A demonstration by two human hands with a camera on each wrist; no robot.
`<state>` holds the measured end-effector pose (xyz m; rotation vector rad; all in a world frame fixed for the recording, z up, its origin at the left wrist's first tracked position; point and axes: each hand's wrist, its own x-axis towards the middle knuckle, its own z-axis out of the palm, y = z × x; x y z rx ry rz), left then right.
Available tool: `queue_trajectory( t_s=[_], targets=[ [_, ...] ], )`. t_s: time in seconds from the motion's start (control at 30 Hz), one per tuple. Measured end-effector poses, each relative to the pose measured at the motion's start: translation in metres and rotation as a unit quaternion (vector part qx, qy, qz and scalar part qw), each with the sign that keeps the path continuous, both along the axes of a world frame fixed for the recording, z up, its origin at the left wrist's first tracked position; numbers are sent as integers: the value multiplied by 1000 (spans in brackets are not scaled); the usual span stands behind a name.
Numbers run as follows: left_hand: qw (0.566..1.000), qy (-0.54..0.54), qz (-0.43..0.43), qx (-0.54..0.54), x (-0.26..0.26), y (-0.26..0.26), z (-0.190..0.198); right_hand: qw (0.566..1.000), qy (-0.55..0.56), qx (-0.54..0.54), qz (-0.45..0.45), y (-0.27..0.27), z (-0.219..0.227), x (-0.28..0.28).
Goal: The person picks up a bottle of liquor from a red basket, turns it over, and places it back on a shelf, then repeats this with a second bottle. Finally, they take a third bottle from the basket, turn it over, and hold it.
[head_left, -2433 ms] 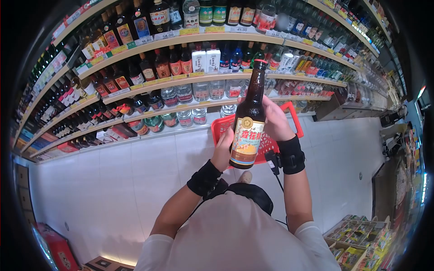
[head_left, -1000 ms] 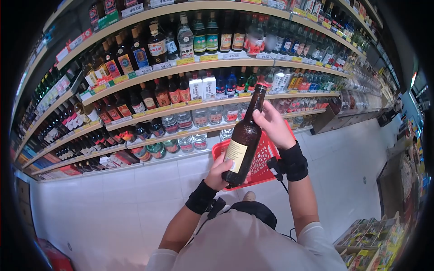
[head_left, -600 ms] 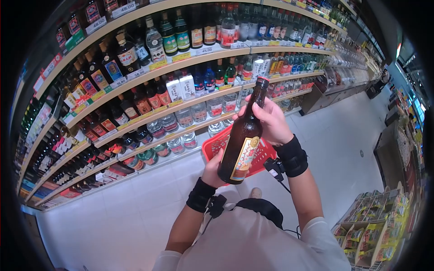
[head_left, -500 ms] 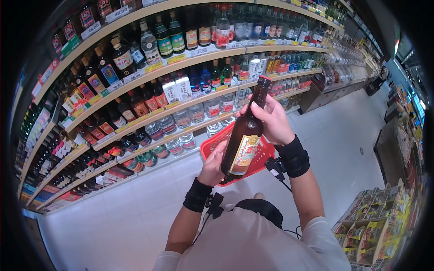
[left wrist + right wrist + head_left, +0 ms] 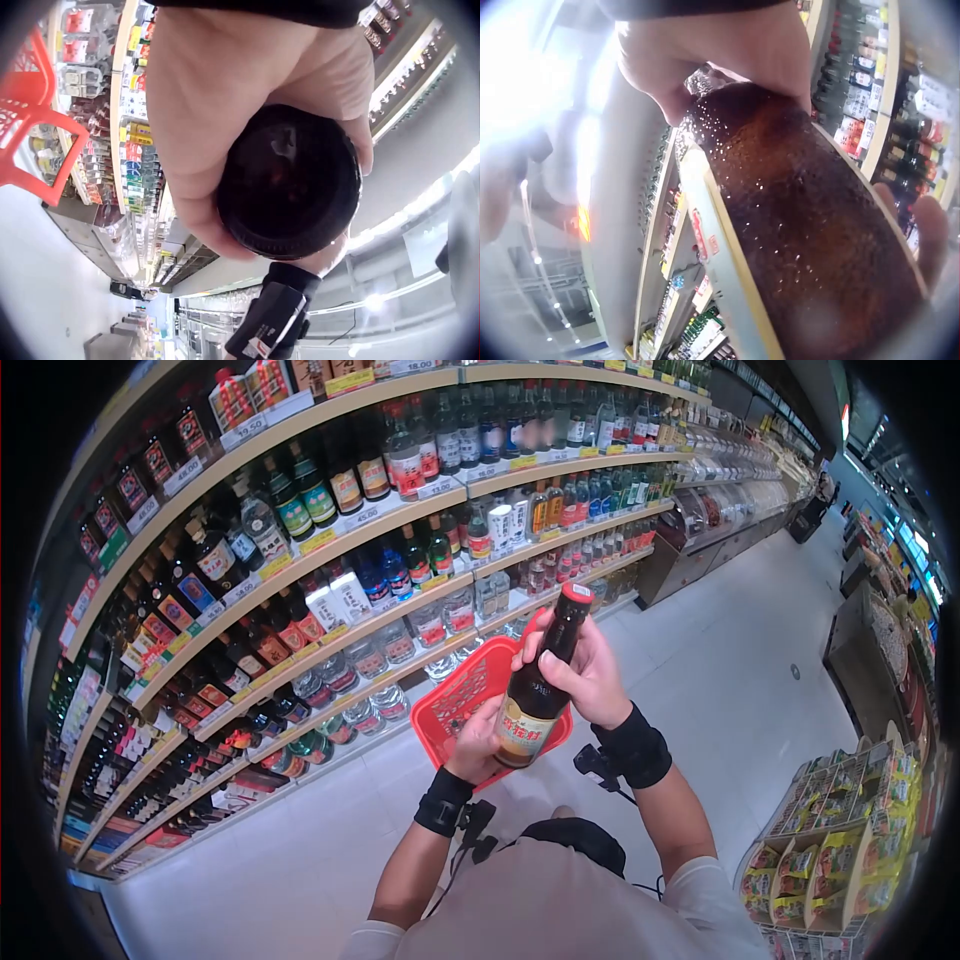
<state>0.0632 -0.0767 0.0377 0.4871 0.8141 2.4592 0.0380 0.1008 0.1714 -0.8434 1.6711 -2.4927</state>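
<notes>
Nearest the body, one brown glass bottle (image 5: pixel 537 685) is held in front of the chest by two hands. The left hand (image 5: pixel 478 740) cups its base, fingers (image 5: pixel 196 225) curled round the bottom edge, and the right hand (image 5: pixel 590 672) wraps the neck just under the red cap. A second ago the bottle stood higher and showed mostly its back label; now it has come down lower and closer to the chest, leaning with the cap away from the person, and its yellow front label faces up toward the head camera. The view has also swung toward the far end of the aisle. That suggests the bottle is being turned over and read rather than put anywhere, since neither hand has loosened. Just behind the bottle sits one red basket (image 5: pixel 455 705), partly hidden by the hands; what lies in it cannot be seen. Beyond it run the shelves (image 5: pixel 330 540), five tiers visible, packed with bottles too many to count. At the lower right stands one rack of packets (image 5: pixel 815 865).
</notes>
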Motion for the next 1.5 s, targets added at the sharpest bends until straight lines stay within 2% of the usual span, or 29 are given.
queue_trajectory(
  t_s=[0.03, 0.13, 0.17, 0.3, 0.4, 0.43, 0.53, 0.57, 0.67, 0.7, 0.83, 1.0, 1.23, 1.37, 1.47, 1.5],
  targets=[
    [993, 35, 48, -100, -7, 8, -3, 1000, 13, 5, -9, 9, 0, 1],
    [965, 142, 96, -200, -6, 37, 15, 999, 44, 14, -29, 35, -2, 5],
    [925, 198, 126, -300, -10, 47, 21, 998, 47, 13, -30, 44, -3, 7],
    [889, 219, 197, -351, -9, 95, 41, 992, 73, 88, -45, 80, -1, 16],
    [872, 246, 198, -375, -16, 125, 36, 992, 63, 106, -30, 108, -2, 19],
    [879, 235, 194, -367, -14, 135, 38, 990, 68, 118, -45, 118, -6, 17],
    [862, 256, 200, -389, -10, 165, 48, 994, 48, 65, -80, 143, -12, 8],
    [881, 230, 172, -376, -12, 174, 43, 997, 32, 41, -61, 153, -10, 6],
    [867, 247, 153, -404, -15, 197, 30, 999, 28, -2, -36, 185, -13, -4],
    [879, 230, 148, -390, -13, 205, 30, 999, 37, -3, -31, 196, -17, -8],
    [861, 247, 170, -410, -9, 230, 27, 999, 27, -22, -19, 224, -20, -14],
    [842, 262, 180, -437, -2, 249, 32, 999, 12, -44, -26, 247, -21, -12],
    [855, 250, 173, -420, 3, 268, 40, 998, -26, -31, -41, 265, -20, -16],
    [852, 226, 201, -427, 8, 272, 47, 996, -59, -62, 13, 275, -25, -33],
    [852, 201, 240, -419, 7, 275, 50, 996, -75, -34, 39, 271, -31, -32],
    [852, 195, 255, -415, 7, 274, 51, 998, -53, 5, 37, 267, -37, -31]
  ],
)
